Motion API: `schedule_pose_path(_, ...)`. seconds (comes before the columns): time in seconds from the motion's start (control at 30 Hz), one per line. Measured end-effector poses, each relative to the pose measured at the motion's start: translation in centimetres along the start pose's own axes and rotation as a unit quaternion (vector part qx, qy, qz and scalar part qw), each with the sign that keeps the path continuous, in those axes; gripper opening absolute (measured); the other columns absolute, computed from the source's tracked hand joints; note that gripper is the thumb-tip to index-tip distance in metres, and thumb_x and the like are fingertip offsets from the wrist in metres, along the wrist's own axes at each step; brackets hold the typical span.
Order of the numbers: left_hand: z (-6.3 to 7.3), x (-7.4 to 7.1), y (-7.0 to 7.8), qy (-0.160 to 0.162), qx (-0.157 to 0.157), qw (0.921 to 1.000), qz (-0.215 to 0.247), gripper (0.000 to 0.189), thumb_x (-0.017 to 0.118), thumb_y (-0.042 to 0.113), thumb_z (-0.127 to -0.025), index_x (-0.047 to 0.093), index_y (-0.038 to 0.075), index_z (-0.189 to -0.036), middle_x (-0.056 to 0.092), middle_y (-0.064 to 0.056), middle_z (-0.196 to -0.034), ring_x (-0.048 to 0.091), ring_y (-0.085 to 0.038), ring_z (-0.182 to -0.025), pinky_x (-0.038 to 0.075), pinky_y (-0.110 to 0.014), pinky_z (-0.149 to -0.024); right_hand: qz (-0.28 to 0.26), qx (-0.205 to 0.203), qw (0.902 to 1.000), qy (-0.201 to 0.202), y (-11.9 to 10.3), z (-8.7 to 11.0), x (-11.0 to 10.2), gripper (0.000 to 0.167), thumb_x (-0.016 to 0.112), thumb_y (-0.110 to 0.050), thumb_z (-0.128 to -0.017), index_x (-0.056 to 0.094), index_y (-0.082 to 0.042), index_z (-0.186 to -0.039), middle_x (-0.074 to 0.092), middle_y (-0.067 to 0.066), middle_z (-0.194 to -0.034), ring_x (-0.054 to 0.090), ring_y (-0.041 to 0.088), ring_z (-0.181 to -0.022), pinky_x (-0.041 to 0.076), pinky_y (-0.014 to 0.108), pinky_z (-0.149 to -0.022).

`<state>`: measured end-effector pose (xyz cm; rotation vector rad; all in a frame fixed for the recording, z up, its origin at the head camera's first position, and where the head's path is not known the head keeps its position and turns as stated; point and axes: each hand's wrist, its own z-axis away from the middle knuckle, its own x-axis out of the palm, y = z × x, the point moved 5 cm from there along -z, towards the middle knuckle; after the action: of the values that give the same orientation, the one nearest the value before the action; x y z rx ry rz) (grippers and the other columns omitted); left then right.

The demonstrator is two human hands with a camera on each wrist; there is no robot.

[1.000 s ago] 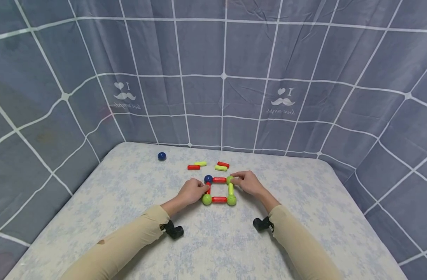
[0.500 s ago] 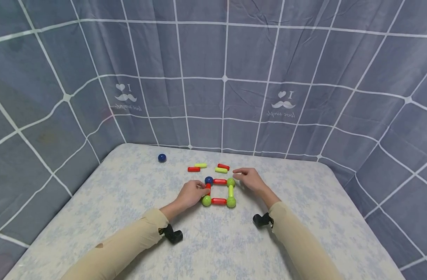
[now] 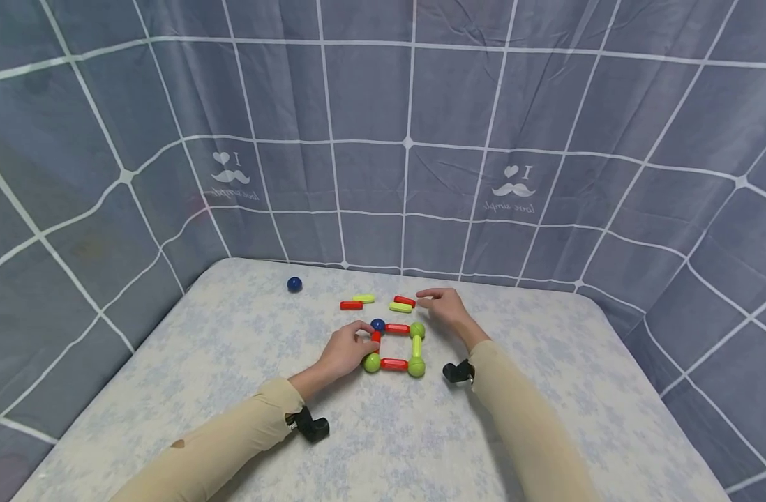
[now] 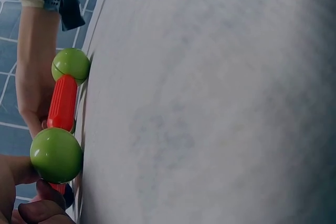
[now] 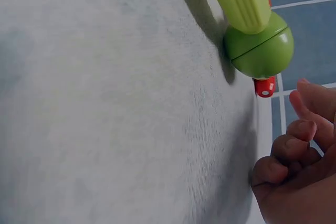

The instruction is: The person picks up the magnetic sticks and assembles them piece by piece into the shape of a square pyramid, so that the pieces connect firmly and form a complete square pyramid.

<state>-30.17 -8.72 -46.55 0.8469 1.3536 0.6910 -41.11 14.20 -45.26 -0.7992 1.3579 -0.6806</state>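
Note:
A square of toy building rods and balls lies on the table in the head view. Its corners are a blue ball point(image 3: 378, 325) and green balls, among them the front left one point(image 3: 372, 362). Red rods form three sides, such as the front rod point(image 3: 394, 364); the right side is a yellow-green rod point(image 3: 416, 346). My left hand point(image 3: 345, 348) pinches the left red rod point(image 3: 375, 337), partly covered by fingers. My right hand point(image 3: 444, 305) hovers behind the square, thumb and forefinger apart and holding nothing, beside a loose red rod point(image 3: 404, 300).
A loose yellow-green rod point(image 3: 400, 307) lies close to that red one. Farther left are another red rod point(image 3: 351, 305) and a yellow-green rod point(image 3: 363, 298). One blue ball point(image 3: 294, 284) sits at the back left. A grey checked curtain point(image 3: 370, 174) hangs behind the table point(image 3: 245, 335).
My right hand has let go of the back right green ball and moved back toward the loose rods. My left hand stays at the left red rod.

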Motion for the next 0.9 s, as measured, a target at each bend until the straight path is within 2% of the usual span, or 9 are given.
schedule_pose_path(0.2, 0.2, 0.1, 0.0, -0.002, 0.002, 1.0000, -0.005, 0.030, 0.069, 0.025, -0.094, 0.065, 0.010, -0.120, 0.053, 0.000, -0.065, 0.047, -0.013, -0.055, 0.036, -0.027, -0.053, 0.012, 0.005, 0.9999, 0.004, 0.1, -1.4, 0.6, 0.027, 0.068, -0.023, -0.095, 0.076, -0.012, -0.118, 0.063, 0.012, -0.136, 0.052, 0.030, -0.130, 0.041, 0.046, -0.108)
schedule_pose_path(0.3, 0.2, 0.1, 0.0, -0.002, -0.003, 1.0000, -0.008, 0.029, 0.069, 0.025, -0.094, 0.065, 0.011, -0.119, 0.053, 0.000, -0.065, 0.047, -0.013, -0.055, 0.036, -0.027, -0.053, 0.020, 0.014, 0.9997, -0.001, 0.0, -1.7, 0.9, 0.026, 0.069, -0.024, -0.094, 0.077, -0.012, -0.116, 0.063, 0.012, -0.137, 0.050, 0.031, -0.134, 0.040, 0.047, -0.110)
schedule_pose_path(0.5, 0.2, 0.0, 0.1, 0.000, -0.003, 0.9999, -0.011, 0.029, 0.069, 0.024, -0.095, 0.065, 0.010, -0.119, 0.053, 0.000, -0.064, 0.047, -0.013, -0.055, 0.036, -0.027, -0.054, 0.038, 0.033, 0.9987, -0.012, 0.0, -2.1, 1.3, 0.025, 0.070, -0.023, -0.094, 0.078, -0.011, -0.114, 0.065, 0.013, -0.133, 0.054, 0.031, -0.128, 0.042, 0.047, -0.107)
schedule_pose_path(0.73, 0.2, 0.1, 0.0, 0.002, 0.008, 0.9999, -0.005, 0.029, 0.069, 0.024, -0.095, 0.065, 0.011, -0.120, 0.053, 0.000, -0.065, 0.047, -0.013, -0.056, 0.037, -0.027, -0.055, 0.071, 0.027, 0.9970, -0.015, 0.1, -2.0, 1.2, 0.027, 0.068, -0.024, -0.095, 0.077, -0.008, -0.114, 0.067, 0.015, -0.127, 0.058, 0.026, -0.110, 0.048, 0.041, -0.094)
schedule_pose_path(0.9, 0.1, 0.0, -0.2, 0.001, 0.016, 0.9999, 0.004, 0.028, 0.070, 0.024, -0.095, 0.067, 0.013, -0.120, 0.054, 0.000, -0.067, 0.049, -0.012, -0.059, 0.038, -0.027, -0.057, 0.084, 0.022, 0.9961, -0.009, 0.3, -1.8, 1.0, 0.027, 0.068, -0.023, -0.095, 0.077, -0.005, -0.113, 0.069, 0.015, -0.123, 0.060, 0.025, -0.106, 0.049, 0.041, -0.092)
